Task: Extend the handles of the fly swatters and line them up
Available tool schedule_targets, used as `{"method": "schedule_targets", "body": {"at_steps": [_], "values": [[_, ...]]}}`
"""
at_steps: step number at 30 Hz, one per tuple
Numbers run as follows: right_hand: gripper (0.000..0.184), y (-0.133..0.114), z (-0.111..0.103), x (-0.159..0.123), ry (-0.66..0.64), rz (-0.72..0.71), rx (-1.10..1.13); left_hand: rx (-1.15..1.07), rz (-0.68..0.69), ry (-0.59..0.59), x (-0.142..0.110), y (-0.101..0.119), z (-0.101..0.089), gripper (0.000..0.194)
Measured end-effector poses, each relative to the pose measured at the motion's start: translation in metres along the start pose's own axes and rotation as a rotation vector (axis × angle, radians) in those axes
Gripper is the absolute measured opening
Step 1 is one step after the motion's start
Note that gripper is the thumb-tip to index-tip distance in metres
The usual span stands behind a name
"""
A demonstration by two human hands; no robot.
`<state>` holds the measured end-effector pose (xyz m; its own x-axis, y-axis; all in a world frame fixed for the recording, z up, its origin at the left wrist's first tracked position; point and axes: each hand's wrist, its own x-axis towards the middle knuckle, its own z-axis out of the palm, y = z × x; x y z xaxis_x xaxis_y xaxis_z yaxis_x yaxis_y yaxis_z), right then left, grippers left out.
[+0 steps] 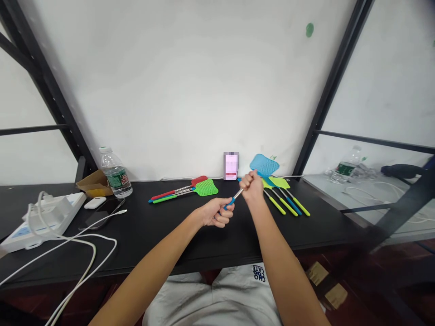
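A blue fly swatter [264, 165] with a metal shaft is held tilted above the black table, its head up toward the wall. My left hand [217, 213] is closed round its blue handle. Higher up, my right hand [252, 186] wraps the shaft close to the head. To the right lie several fly swatters [279, 182] with yellow-green and blue handles, fanned out, their heads partly hidden by my right hand and the blue head. On the left rests a small stack with a green fly swatter [206, 187] on top and a red fly swatter [199, 180] behind it.
A phone [231, 166] with a lit screen leans against the wall. At left are a water bottle [116, 174], an open cardboard box [97, 183], a white case [95, 203], a dark phone [103, 213] and a power strip [44, 219] with white cables [93, 253]. Black shelf posts flank the table.
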<state>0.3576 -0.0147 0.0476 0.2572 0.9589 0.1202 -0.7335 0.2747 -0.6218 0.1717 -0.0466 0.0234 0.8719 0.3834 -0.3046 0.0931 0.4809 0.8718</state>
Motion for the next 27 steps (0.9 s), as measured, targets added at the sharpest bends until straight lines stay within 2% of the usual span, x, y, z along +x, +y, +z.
{"method": "schedule_targets", "body": {"at_steps": [2,4,6,9,10,12,14,17,23,27], "values": [[0.041,-0.012,-0.017,0.010,0.105,-0.079,0.035,0.140,-0.047,0.006,-0.008,-0.002,-0.003,0.038],[0.040,-0.018,-0.031,0.016,0.179,-0.107,0.051,0.313,0.011,0.118,-0.013,-0.002,-0.009,0.039],[0.040,-0.016,-0.035,0.018,0.195,-0.084,0.043,0.564,0.162,0.378,-0.013,-0.002,-0.016,0.040],[0.040,0.002,-0.025,0.013,0.141,-0.006,0.031,1.061,0.398,0.832,-0.008,-0.002,-0.027,0.036],[0.040,0.009,-0.020,0.010,0.114,0.024,0.030,1.213,0.435,0.937,-0.006,-0.003,-0.030,0.032],[0.039,0.022,-0.012,0.005,0.067,0.076,0.017,1.439,0.410,1.047,-0.005,-0.006,-0.037,0.026],[0.039,0.031,-0.008,0.001,0.022,0.109,-0.012,1.556,0.308,1.078,-0.005,-0.008,-0.043,0.020],[0.041,0.038,-0.008,-0.002,-0.009,0.131,-0.067,1.601,0.202,1.089,-0.007,-0.009,-0.051,0.017],[0.043,0.048,-0.008,-0.003,-0.044,0.162,-0.127,1.580,0.179,1.095,-0.008,-0.008,-0.064,0.017],[0.040,0.056,-0.010,-0.008,-0.112,0.107,-0.362,1.578,0.184,1.101,-0.007,-0.008,-0.066,0.019]]}}
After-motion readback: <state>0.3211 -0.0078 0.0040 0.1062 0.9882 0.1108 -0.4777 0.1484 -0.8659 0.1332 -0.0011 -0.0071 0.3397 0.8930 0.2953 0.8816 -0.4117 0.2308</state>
